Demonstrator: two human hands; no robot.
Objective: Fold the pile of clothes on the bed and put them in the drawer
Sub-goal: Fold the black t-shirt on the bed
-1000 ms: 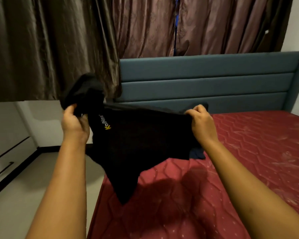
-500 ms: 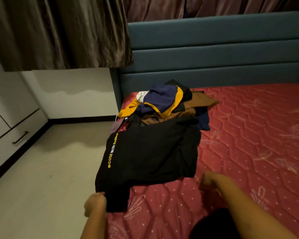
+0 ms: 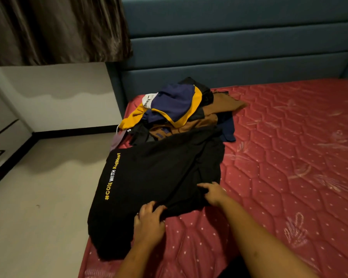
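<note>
Both your left hand (image 3: 149,223) and right hand (image 3: 213,192) are pinching the limp black T-shirt (image 3: 159,173), lettered "#CODE WITH KodNest", on the quilted red mattress (image 3: 279,157).

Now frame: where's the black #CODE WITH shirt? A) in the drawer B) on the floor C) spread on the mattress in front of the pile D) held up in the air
C: the black shirt lies spread on the red mattress, pile of clothes just behind it, left hand and right hand gripping its near edge.
</note>
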